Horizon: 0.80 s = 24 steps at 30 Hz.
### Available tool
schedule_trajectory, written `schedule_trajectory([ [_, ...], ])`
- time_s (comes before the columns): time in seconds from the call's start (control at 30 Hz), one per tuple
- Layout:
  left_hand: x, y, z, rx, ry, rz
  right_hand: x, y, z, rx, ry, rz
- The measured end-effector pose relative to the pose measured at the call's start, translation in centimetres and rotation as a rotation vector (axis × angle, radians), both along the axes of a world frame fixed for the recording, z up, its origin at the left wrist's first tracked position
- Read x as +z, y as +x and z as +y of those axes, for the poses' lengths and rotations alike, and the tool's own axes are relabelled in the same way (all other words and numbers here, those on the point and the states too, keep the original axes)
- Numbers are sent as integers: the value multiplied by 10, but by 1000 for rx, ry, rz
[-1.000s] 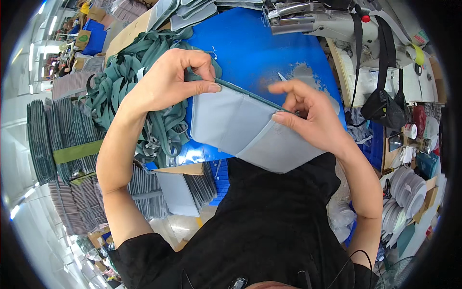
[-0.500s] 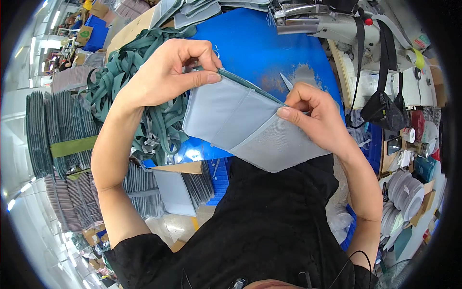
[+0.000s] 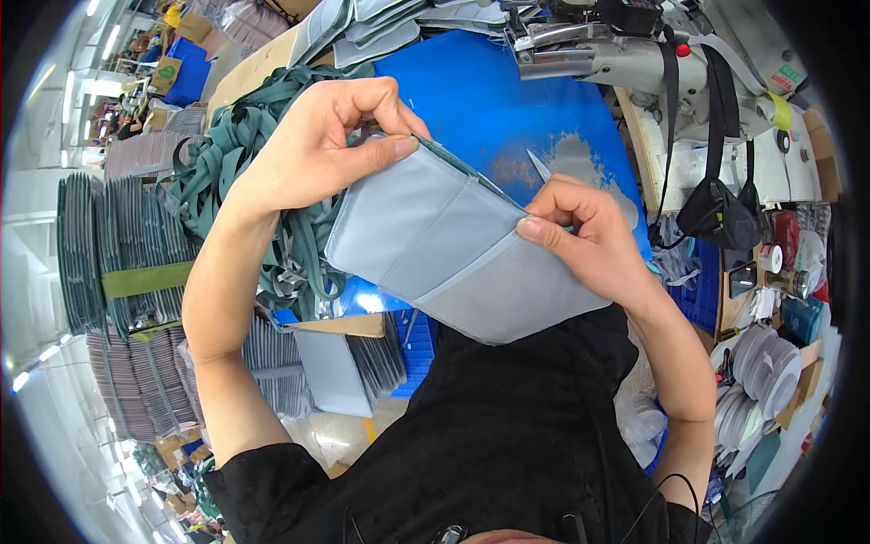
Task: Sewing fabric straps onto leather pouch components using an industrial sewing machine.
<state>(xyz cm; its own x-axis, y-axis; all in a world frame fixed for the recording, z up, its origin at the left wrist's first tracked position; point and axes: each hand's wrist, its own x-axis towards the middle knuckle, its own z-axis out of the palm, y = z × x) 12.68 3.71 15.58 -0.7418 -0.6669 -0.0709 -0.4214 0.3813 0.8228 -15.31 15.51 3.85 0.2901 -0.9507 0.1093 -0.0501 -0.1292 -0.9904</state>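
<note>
I hold a light grey fabric pouch [image 3: 426,249] with a mesh section at its right and dark green binding along its top edge. My left hand [image 3: 340,150] pinches the top left of that edge between thumb and fingers. My right hand [image 3: 584,231] is closed on the same edge farther right, thumb in front and fingers curled behind. Just beyond my right hand, a pointed silver blade [image 3: 538,163] lies on the blue mat [image 3: 471,82], its other end hidden. A heap of dark green straps [image 3: 227,154] sits behind my left hand and wrist.
Grey panels [image 3: 372,32] are piled at the back. A sewing machine [image 3: 589,54] with black straps and a pouch [image 3: 720,213] hanging stands at the right. Bundled panel stacks [image 3: 118,236] are at the left, more [image 3: 331,367] below the table edge. Spools [image 3: 757,367] crowd the lower right.
My right fingers, raised and apart a second ago, have closed on the pouch edge. The pouch has tilted, its bottom left swinging left and downward, with both hands still on it.
</note>
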Motion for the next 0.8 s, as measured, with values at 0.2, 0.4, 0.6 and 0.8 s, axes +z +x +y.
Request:
schedule_trajectory([
  [0.2,-2,-1,4,-8,-5,21,5,0,7,70,281,-112],
  [0.4,-7,-3,5,11,-26,47,2,7,12,-11,174,-123],
  [0.6,-12,-7,-13,-20,-68,44,1,8,5,-29,242,-151],
  [0.8,-25,-30,-71,-8,75,58,0,6,-29,-89,401,-204],
])
